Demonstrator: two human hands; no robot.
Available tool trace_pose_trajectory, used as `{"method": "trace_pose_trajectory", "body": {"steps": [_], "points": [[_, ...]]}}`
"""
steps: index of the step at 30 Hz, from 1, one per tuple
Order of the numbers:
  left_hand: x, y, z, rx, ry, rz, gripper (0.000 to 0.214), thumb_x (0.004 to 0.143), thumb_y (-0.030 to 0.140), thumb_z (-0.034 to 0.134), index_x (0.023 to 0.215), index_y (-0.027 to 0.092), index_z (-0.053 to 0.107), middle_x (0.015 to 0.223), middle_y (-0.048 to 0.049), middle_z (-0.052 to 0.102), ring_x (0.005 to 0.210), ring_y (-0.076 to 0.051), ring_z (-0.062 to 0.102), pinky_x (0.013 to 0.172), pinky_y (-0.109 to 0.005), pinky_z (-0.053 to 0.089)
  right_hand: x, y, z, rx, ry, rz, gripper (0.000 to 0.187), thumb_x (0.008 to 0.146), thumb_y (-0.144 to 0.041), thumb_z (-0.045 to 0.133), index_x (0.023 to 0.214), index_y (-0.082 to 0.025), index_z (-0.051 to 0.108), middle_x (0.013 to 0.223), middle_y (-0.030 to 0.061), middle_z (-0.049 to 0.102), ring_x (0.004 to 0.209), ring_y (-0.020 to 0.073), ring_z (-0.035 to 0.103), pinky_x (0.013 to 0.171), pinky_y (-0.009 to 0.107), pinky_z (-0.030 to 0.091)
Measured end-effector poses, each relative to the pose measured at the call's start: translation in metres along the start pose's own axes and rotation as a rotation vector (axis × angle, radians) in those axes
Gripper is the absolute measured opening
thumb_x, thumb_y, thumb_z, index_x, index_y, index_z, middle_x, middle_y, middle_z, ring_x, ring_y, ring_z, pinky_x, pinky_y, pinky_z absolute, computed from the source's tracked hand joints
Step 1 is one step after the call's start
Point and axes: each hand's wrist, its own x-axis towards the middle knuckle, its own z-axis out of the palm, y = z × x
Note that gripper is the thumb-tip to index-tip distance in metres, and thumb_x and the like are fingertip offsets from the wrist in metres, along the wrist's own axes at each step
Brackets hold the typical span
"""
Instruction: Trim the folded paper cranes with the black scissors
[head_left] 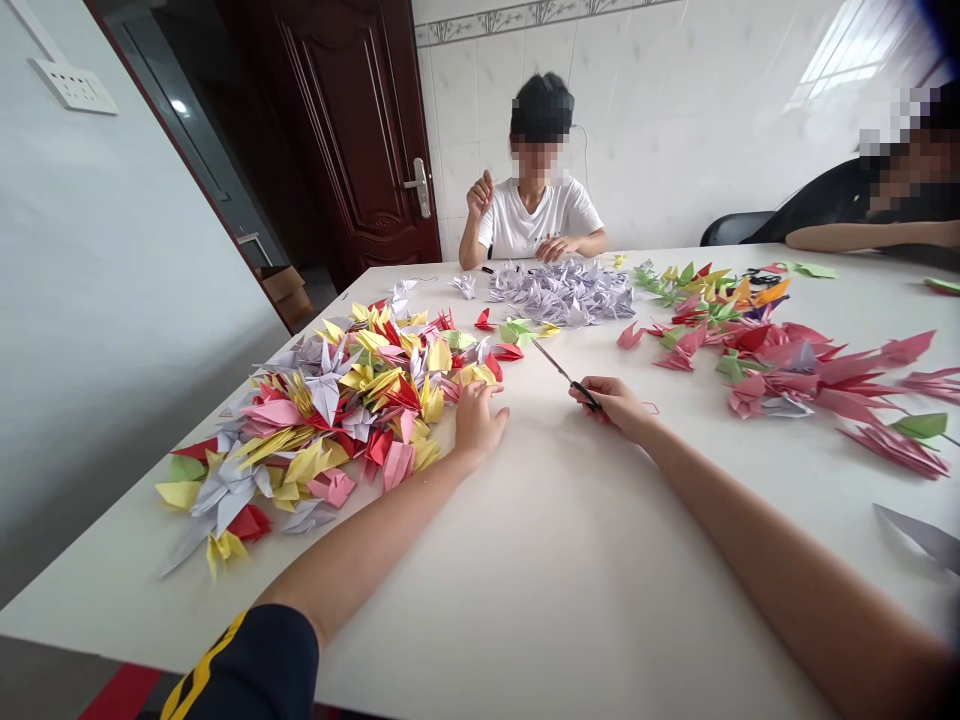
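My left hand (478,425) rests at the right edge of a large heap of folded paper cranes (322,390) in yellow, red, pink and pale lilac. Its thumb stands apart from the fingers, which reach to a yellow piece; nothing is visibly held. In my right hand (619,408), over the middle of the table, is a pair of scissors (564,372) with black handles. Their thin metal blades point up and left, towards a few loose green and red folded pieces (517,333).
Across the white table (525,580) sits a person in a white shirt (544,215), behind a lilac crane pile (566,292). Pink cranes (817,370) lie to the right, with green and orange ones behind. Another person's forearm (862,236) rests at the far right. A grey pointed piece (926,535) lies nearer.
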Motion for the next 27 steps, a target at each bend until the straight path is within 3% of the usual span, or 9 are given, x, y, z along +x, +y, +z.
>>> {"method": "trace_pose_trajectory", "body": {"steps": [8, 12, 18, 22, 24, 27], "points": [[-0.005, 0.008, -0.004, 0.316, -0.101, -0.028, 0.056, 0.078, 0.017, 0.069, 0.133, 0.020, 0.061, 0.145, -0.0182, 0.045, 0.141, -0.035, 0.041, 0.115, -0.052, 0.037, -0.001, -0.001, 0.001, 0.014, 0.005, -0.022, 0.054, 0.064, -0.068, 0.077, 0.066, -0.018, 0.055, 0.055, -0.0024, 0.052, 0.044, 0.0064, 0.035, 0.044, 0.024, 0.020], [-0.006, 0.009, -0.004, 0.344, -0.130, 0.008, 0.058, 0.077, 0.017, 0.069, 0.134, 0.019, 0.059, 0.158, -0.0164, 0.034, 0.148, -0.036, 0.032, 0.120, -0.052, 0.033, 0.000, 0.000, 0.001, 0.026, 0.001, -0.025, 0.053, 0.064, -0.066, 0.078, 0.066, -0.018, 0.057, 0.055, -0.0023, 0.052, 0.044, 0.0064, 0.035, 0.044, 0.024, 0.021], [-0.002, 0.001, -0.002, 0.248, -0.136, 0.077, 0.069, 0.077, 0.014, 0.068, 0.143, 0.013, 0.048, 0.155, -0.0194, 0.042, 0.146, -0.036, 0.037, 0.120, -0.053, 0.033, 0.001, 0.001, 0.000, 0.039, -0.003, -0.027, 0.051, 0.064, -0.065, 0.079, 0.065, -0.018, 0.057, 0.054, -0.0023, 0.052, 0.044, 0.0063, 0.035, 0.044, 0.023, 0.021], [-0.001, 0.002, -0.003, 0.066, -0.019, 0.197, 0.047, 0.086, 0.013, 0.057, 0.132, 0.017, 0.058, 0.142, -0.0142, 0.057, 0.135, -0.028, 0.052, 0.116, -0.048, 0.041, 0.001, 0.003, 0.000, 0.071, -0.011, -0.037, 0.051, 0.065, -0.063, 0.079, 0.066, -0.018, 0.057, 0.055, -0.0021, 0.053, 0.044, 0.0063, 0.036, 0.042, 0.023, 0.023], [-0.002, 0.006, -0.006, -0.015, 0.028, 0.279, 0.031, 0.094, 0.019, 0.050, 0.122, 0.018, 0.065, 0.129, -0.0116, 0.066, 0.125, -0.025, 0.060, 0.111, -0.045, 0.046, 0.001, 0.003, 0.003, 0.102, -0.021, -0.054, 0.050, 0.066, -0.062, 0.079, 0.067, -0.018, 0.056, 0.056, -0.0022, 0.053, 0.045, 0.0063, 0.038, 0.042, 0.022, 0.026], [-0.005, 0.014, -0.009, -0.080, 0.075, 0.327, 0.027, 0.100, 0.029, 0.048, 0.110, 0.018, 0.071, 0.115, -0.0095, 0.071, 0.111, -0.022, 0.066, 0.100, -0.039, 0.053, 0.000, 0.002, 0.014, 0.155, -0.055, -0.087, 0.047, 0.067, -0.059, 0.080, 0.072, -0.019, 0.056, 0.058, -0.0022, 0.057, 0.047, 0.0079, 0.047, 0.043, 0.022, 0.032]]}}
